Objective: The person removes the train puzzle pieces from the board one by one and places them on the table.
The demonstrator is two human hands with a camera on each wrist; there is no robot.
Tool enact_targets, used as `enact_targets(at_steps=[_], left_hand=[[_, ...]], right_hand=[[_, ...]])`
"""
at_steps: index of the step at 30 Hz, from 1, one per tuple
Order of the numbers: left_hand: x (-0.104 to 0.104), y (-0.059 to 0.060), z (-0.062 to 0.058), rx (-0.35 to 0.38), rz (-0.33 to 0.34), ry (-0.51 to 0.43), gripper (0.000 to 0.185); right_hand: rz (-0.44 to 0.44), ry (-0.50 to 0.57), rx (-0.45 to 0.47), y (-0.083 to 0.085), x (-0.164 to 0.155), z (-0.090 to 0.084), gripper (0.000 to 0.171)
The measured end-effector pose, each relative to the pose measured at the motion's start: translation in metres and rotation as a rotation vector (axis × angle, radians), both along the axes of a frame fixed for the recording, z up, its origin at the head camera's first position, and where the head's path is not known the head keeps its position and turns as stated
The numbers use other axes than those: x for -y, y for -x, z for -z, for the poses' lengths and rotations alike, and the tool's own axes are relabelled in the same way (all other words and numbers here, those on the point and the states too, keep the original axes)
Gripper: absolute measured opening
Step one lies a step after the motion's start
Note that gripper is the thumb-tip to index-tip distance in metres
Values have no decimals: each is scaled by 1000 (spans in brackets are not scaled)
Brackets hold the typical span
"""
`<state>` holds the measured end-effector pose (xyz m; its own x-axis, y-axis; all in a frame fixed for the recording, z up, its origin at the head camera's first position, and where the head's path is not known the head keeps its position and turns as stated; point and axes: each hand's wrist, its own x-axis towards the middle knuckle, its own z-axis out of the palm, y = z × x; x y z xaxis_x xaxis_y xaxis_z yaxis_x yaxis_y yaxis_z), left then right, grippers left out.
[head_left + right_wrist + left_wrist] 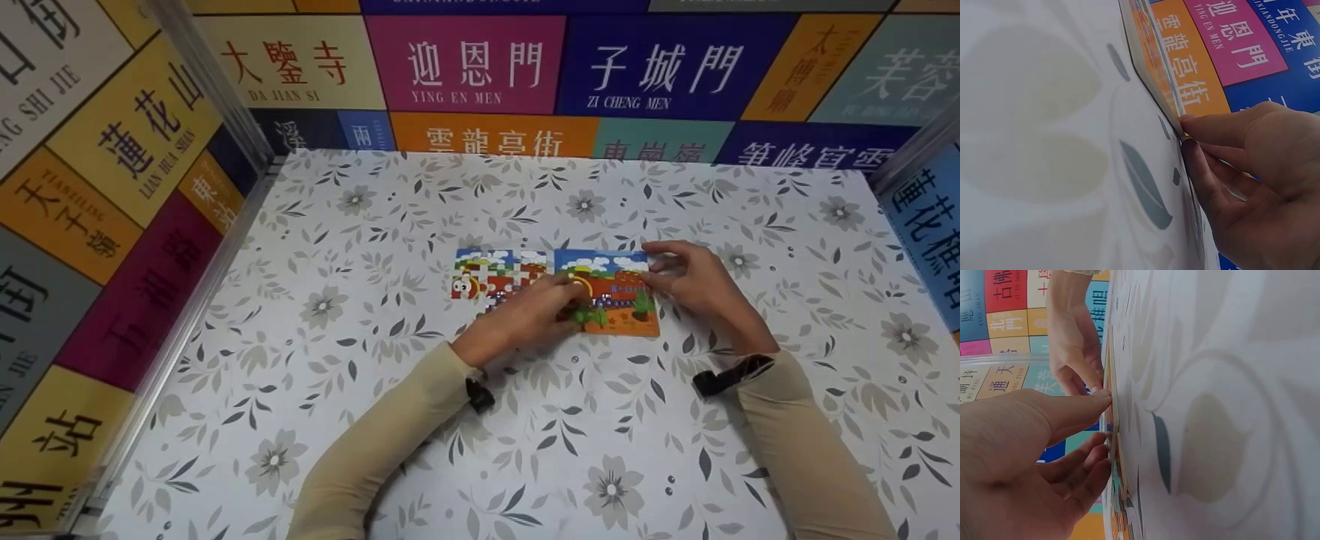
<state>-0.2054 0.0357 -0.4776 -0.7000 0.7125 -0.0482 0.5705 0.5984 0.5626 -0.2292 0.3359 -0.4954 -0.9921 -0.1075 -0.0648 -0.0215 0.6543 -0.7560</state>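
Note:
A picture board [630, 321] printed with a train, clouds and green plants lies on the table. Against its left side are interlocked jigsaw pieces [482, 261] with a similar picture, partly hidden. My left hand [529, 311] rests over the seam between them. In the left wrist view its thumb [1081, 408] touches the board, while the relaxed fingers [1086, 475] lie by the pieces. My right hand [694, 277] is at the board's right edge. Seen from the right wrist, thumb and forefinger [1216, 130] pinch the board's corner [1157, 84].
A white tablecloth [300, 390] with grey leaves and flowers covers the table. Panels with coloured Chinese lettering [465, 64] stand along the back and both sides. Black straps circle both wrists.

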Motion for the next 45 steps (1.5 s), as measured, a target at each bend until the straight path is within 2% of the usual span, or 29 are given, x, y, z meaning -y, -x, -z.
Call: enact_targets(at_steps=[7,12,19,23,29,37,41,45], left_hand=[[0,0,2,14,20,-11,31],[0,0,3,12,3,11,36],[1,1,4,8,9,-29,43],[0,0,3,36,-34,-43,55],[-2,-3,1,-7,-85,-48,72],[-1,-2,2,-43,-65,-80,47],[0,-2,2,-87,-36,-38,47],[1,-1,2,-95,-9,-22,50]], right_hand=[[15,8,46,1,0,0,51],[19,-3,54,1,0,-1,49],[33,-5,76,2,1,-2,45],[29,0,79,1,1,-2,44],[9,-22,52,1,-1,0,42],[19,-11,62,1,0,0,42],[21,-14,62,2,0,0,41],[17,-15,58,2,0,0,41]])
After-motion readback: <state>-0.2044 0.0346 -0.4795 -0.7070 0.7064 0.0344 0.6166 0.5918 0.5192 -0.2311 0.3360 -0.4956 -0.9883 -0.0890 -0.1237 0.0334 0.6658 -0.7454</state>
